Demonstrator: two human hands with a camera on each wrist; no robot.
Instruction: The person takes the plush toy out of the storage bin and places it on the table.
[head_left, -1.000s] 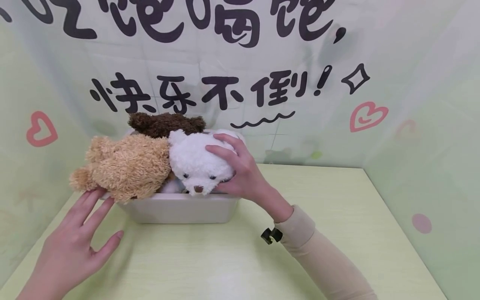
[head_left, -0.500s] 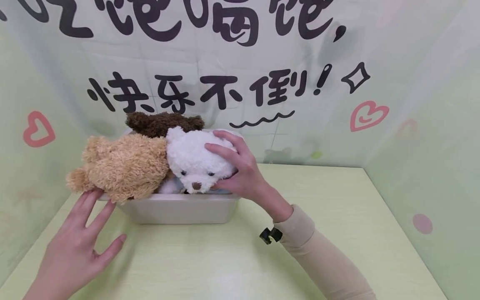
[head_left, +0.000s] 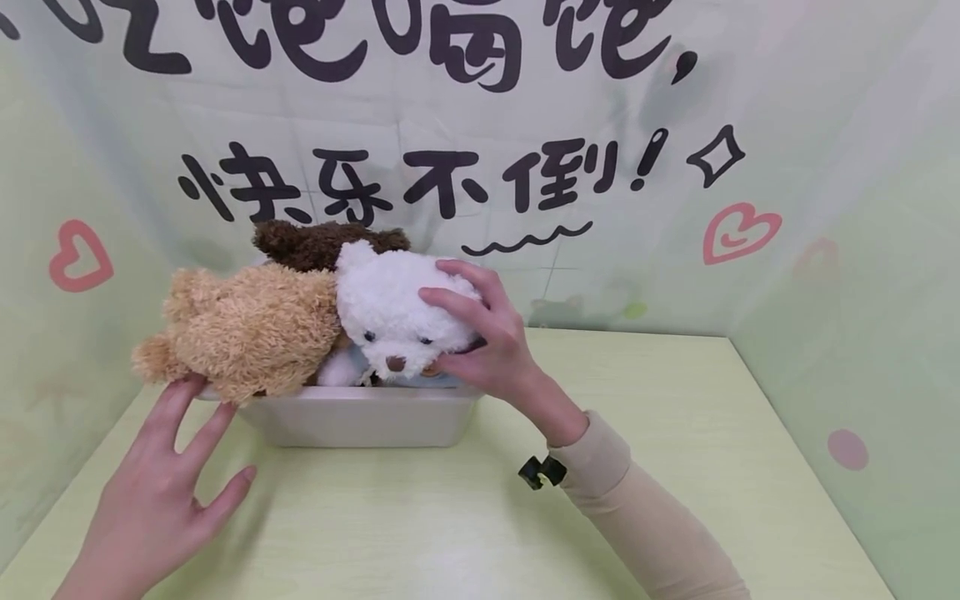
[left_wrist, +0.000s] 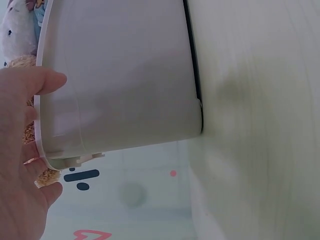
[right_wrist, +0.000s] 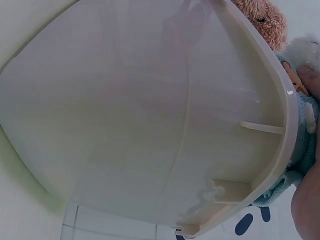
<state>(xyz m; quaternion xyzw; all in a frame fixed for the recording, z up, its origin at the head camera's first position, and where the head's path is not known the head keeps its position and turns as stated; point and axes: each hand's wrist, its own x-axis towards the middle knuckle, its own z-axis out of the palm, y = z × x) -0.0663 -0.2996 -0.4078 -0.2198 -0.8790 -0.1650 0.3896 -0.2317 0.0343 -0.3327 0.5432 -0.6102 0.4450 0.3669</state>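
Observation:
A white plush bear (head_left: 393,300) faces me at the right side of a white plastic bin (head_left: 367,419). My right hand (head_left: 498,342) grips its head from the right, fingers over the top and thumb beside the muzzle. The bear's light-blue clothing (right_wrist: 301,145) shows past the bin's rim in the right wrist view. A tan plush bear (head_left: 255,329) lies in the left part of the bin, bulging over the front rim. My left hand (head_left: 153,496) has its fingers spread, fingertips at the bin's front left rim under the tan bear, thumb held apart.
A dark brown plush bear (head_left: 315,244) lies at the back of the bin, partly hidden. Beneath the bin is a pale green table (head_left: 637,392), with a printed cloth wall (head_left: 600,275) close behind. A black clip (head_left: 542,472) sits by my right cuff.
The white bear's head has risen slightly and shifted a little right with my right hand, showing more light blue beneath it. My left hand has drifted slightly right, its fingertips staying at the rim.

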